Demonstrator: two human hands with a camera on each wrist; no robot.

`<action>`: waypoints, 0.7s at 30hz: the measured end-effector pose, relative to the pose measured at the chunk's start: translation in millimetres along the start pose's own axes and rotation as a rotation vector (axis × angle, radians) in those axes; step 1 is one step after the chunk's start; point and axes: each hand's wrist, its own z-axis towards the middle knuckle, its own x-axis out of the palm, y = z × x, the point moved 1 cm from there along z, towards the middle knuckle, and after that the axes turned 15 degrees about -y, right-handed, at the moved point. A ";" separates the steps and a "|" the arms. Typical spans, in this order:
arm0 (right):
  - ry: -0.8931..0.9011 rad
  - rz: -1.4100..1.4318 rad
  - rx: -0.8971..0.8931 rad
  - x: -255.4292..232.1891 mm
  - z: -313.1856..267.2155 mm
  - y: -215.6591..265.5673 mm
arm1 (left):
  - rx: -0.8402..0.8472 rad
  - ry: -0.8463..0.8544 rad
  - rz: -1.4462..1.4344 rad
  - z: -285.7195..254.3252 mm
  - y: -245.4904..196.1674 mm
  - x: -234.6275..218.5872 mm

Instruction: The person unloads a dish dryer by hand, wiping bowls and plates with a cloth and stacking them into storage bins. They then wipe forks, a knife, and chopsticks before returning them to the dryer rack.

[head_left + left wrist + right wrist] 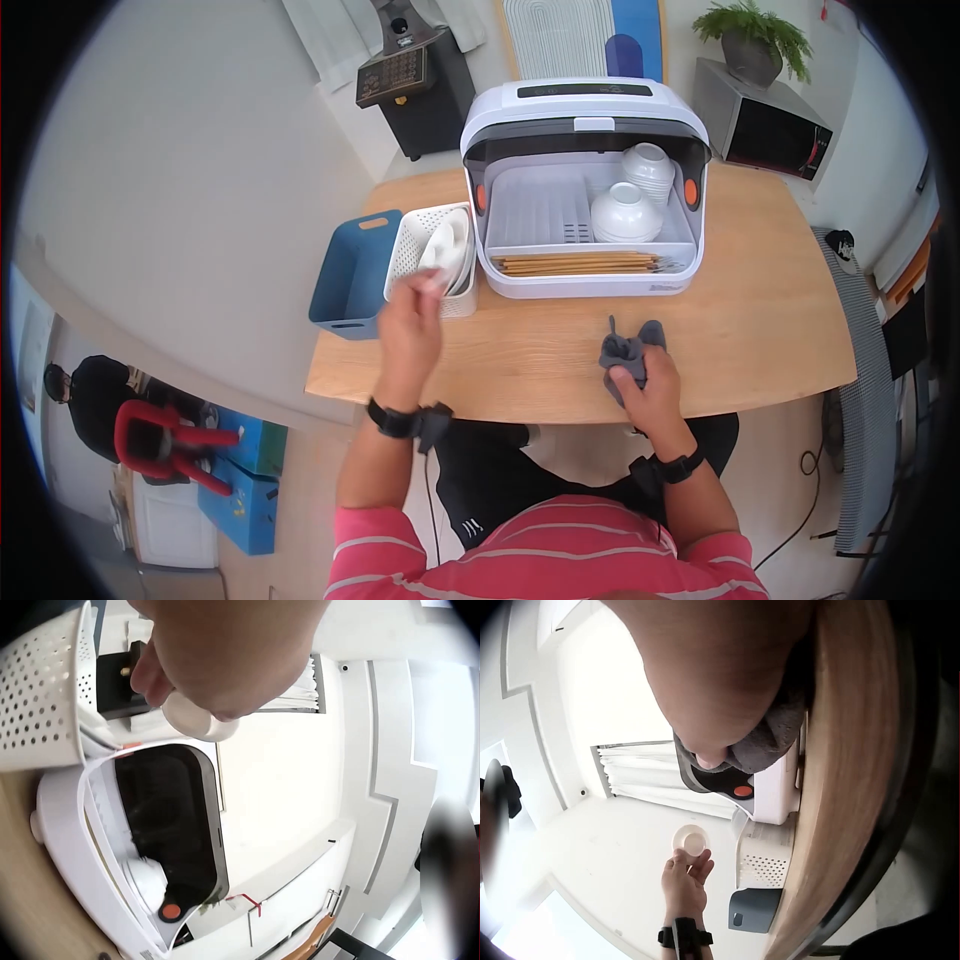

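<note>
My left hand (pixel 410 325) pinches a small white dish (pixel 691 841) by its edge, in front of the white perforated basket. In the left wrist view the dish (pixel 187 716) is partly hidden by the fingers. White dishware (pixel 446 245) stands inside the basket (pixel 458 306). Near the front of the table, my right hand (pixel 652 392) grips a bunched dark grey cloth (pixel 622 352), thumb on top. Behind both hands is a white dish cabinet (pixel 590 287) with its dark lid raised. Inside are stacked white bowls (pixel 627 215) and a front row of wooden chopsticks (pixel 575 264).
A blue bin (pixel 345 270) sits left of the basket on the wooden table (pixel 760 300). At the back right a microwave (pixel 770 125) carries a potted plant (pixel 752 55). Another person (pixel 95 400) is at the far left near a red chair and blue boxes.
</note>
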 end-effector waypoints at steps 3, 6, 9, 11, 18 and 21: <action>-0.043 0.498 0.396 8.8 7.3 -3.0 | 0.053 0.290 -0.214 -75.5 -26.9 24.6; 0.015 0.837 0.614 5.5 23.2 5.9 | 0.200 0.450 -0.275 -112.7 -45.9 49.1; 0.298 0.589 0.679 5.0 29.8 24.4 | 0.282 0.602 -0.368 -121.5 -53.1 62.2; 0.350 0.568 0.654 3.1 34.3 22.3 | 0.211 0.578 -0.431 -121.2 -56.1 62.5; 0.217 0.498 0.584 27.2 25.6 0.7 | -0.640 0.509 -0.879 -149.7 -54.2 76.4; 0.095 0.458 0.518 32.3 24.8 4.6 | -0.804 0.772 -1.020 -145.9 -31.9 81.6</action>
